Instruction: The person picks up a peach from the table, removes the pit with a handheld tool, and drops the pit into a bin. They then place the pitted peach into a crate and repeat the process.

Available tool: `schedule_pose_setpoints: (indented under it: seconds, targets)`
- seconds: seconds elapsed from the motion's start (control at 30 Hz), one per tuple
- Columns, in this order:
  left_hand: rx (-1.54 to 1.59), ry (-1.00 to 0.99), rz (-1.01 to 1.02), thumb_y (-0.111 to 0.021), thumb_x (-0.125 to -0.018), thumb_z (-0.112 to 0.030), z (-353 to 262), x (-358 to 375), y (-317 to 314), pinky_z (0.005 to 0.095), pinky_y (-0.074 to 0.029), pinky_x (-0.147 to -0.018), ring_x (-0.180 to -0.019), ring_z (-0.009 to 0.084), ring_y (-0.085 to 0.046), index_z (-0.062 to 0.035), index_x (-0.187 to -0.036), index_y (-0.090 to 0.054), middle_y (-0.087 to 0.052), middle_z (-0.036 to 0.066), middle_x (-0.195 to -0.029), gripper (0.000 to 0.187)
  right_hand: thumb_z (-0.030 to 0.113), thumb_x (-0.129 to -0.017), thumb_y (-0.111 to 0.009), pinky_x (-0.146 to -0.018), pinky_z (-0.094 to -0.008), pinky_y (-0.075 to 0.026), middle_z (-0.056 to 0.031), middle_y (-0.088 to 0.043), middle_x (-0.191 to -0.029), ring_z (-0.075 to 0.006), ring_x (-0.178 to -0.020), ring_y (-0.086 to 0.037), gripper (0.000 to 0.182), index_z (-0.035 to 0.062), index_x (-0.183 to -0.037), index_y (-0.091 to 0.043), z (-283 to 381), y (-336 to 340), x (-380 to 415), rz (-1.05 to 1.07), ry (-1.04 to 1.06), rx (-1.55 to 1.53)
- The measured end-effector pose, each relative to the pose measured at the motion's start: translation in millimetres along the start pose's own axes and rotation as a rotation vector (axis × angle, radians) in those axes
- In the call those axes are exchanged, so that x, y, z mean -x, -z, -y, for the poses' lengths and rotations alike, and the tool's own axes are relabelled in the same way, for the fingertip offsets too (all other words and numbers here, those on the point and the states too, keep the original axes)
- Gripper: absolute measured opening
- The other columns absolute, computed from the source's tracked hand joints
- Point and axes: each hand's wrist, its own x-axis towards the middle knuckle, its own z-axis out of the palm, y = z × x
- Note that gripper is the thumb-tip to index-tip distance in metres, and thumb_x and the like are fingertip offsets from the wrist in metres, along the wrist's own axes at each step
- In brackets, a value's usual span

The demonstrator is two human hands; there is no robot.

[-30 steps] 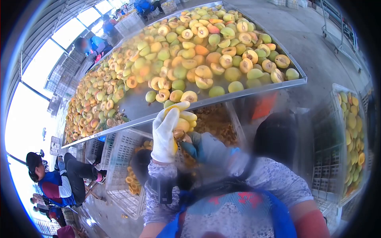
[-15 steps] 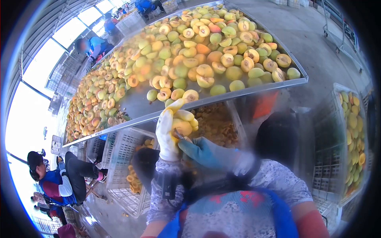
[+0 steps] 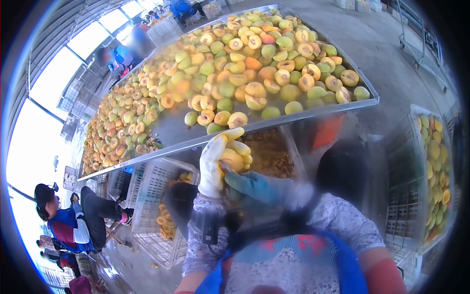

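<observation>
My left hand (image 3: 215, 164), in a white and yellow glove, is closed around a peach-like fruit (image 3: 232, 159) just below the metal table's front edge. My right hand (image 3: 254, 187), in a blue-green glove, is closed against the fruit's lower side. A small tool seemed to be between them, but its shape is hidden by the fingers now. Halved and whole fruits (image 3: 254, 90) are heaped on the metal table (image 3: 176, 130) beyond my hands.
A white crate (image 3: 147, 215) with fruit pieces stands left below the table, and another container (image 3: 271, 152) lies beneath my hands. At the right is a crate of fruit (image 3: 433, 166). A seated person (image 3: 73, 220) is at the left; others are farther back.
Both hands have shifted slightly right in the view, still together at the fruit. A finger of my left hand now stretches farther right along the table edge.
</observation>
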Motion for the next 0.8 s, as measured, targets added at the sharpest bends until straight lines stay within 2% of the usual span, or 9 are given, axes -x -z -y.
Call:
schedule_pose_setpoints:
  seconds: [0.1,0.17,0.3,0.4,0.5,0.63,0.67,0.77,0.8]
  targets:
    - [-0.077,-0.224,0.051,-0.053,-0.103,-0.041,7.4,-3.6,-0.1,0.0348,-0.058,-0.068,-0.076,0.0247,-0.068,0.0049,-0.126,-0.063,-0.070,0.016,-0.094,0.052,0.069,-0.098,-0.045,-0.048,-0.0237,-0.029,0.0063,-0.040,-0.063,-0.0063,-0.051,-0.035,0.059,0.0148,-0.077,-0.054,-24.1,4.5,-13.6,0.052,0.052,-0.070]
    - [-0.071,-0.130,0.062,-0.052,-0.103,-0.041,10.6,-6.5,4.1,0.0345,-0.058,-0.069,-0.077,0.0251,-0.068,0.0062,-0.128,-0.062,-0.071,0.016,-0.096,0.054,0.077,-0.095,-0.045,-0.039,-0.0234,-0.024,0.0075,-0.036,-0.059,-0.0060,-0.044,-0.031,0.063,0.0172,-0.077,-0.052,-29.3,5.9,-15.7,0.052,0.089,-0.060]
    - [0.056,0.070,0.113,-0.048,-0.106,-0.038,10.8,-7.8,4.7,0.0357,-0.057,-0.067,-0.074,0.0257,-0.067,0.0050,-0.130,-0.061,-0.068,0.012,-0.091,0.051,0.075,-0.097,-0.044,-0.040,-0.0233,-0.023,0.0087,-0.035,-0.059,-0.0055,-0.044,-0.030,0.061,0.0173,-0.077,-0.053,-19.6,6.6,-5.7,-0.032,0.125,0.102]
    - [0.378,0.043,0.112,-0.043,-0.108,-0.036,25.8,-10.2,1.4,0.0363,-0.057,-0.068,-0.083,0.0248,-0.066,-0.0038,-0.136,-0.060,-0.065,0.001,-0.094,0.045,0.073,-0.098,-0.043,-0.042,-0.0241,-0.029,0.0075,-0.041,-0.059,-0.0062,-0.045,-0.034,0.063,0.0146,-0.078,-0.057,-5.4,1.4,9.5,-0.076,0.088,0.116]
    - [0.596,0.082,-0.012,-0.046,-0.107,-0.038,22.2,-21.0,6.8,0.0366,-0.058,-0.071,-0.086,0.0223,-0.066,-0.0068,-0.137,-0.060,-0.065,0.001,-0.096,0.045,0.066,-0.101,-0.045,-0.049,-0.0313,-0.043,-0.0008,-0.055,-0.063,-0.0155,-0.049,-0.050,0.061,0.0099,-0.084,-0.064,-1.0,12.2,14.5,-0.186,0.088,0.486]
    - [0.285,-0.039,-0.249,-0.050,-0.105,-0.044,-12.1,-13.1,28.9,0.0369,-0.058,-0.078,-0.094,0.0225,-0.066,-0.0091,-0.136,-0.061,-0.068,0.003,-0.108,0.047,0.049,-0.103,-0.052,-0.068,-0.0464,-0.055,-0.0170,-0.072,-0.080,-0.0355,-0.072,-0.070,0.046,0.0068,-0.098,-0.071,-15.8,39.4,12.5,-0.638,0.296,1.294]
    - [0.196,-0.076,-0.326,-0.050,-0.106,-0.044,-22.7,-7.5,41.3,0.0383,-0.058,-0.079,-0.094,0.0238,-0.066,-0.0080,-0.136,-0.061,-0.068,0.008,-0.112,0.049,0.037,-0.101,-0.056,-0.074,-0.0519,-0.055,-0.0210,-0.072,-0.090,-0.0413,-0.084,-0.070,0.034,0.0074,-0.102,-0.072,-10.1,36.7,16.3,-0.681,0.199,1.261]
    - [-0.431,-0.359,-0.462,-0.060,-0.103,-0.026,-55.2,17.4,111.0,0.0323,-0.059,-0.079,-0.093,0.0211,-0.069,-0.0045,-0.135,-0.061,-0.069,0.015,-0.110,0.039,0.036,-0.100,-0.059,-0.074,-0.0512,-0.055,-0.0205,-0.073,-0.089,-0.0407,-0.082,-0.070,0.032,0.0072,-0.105,-0.070,-11.5,43.0,13.6,-0.803,0.333,1.265]
    - [-0.579,-0.342,-0.690,-0.066,-0.099,-0.024,-66.7,21.2,127.9,0.0316,-0.058,-0.078,-0.094,0.0193,-0.068,-0.0019,-0.133,-0.062,-0.070,0.015,-0.110,0.041,0.036,-0.099,-0.060,-0.074,-0.0514,-0.055,-0.0207,-0.072,-0.089,-0.0411,-0.082,-0.070,0.031,0.0072,-0.105,-0.070,-14.3,47.0,8.7,-0.805,0.320,1.169]
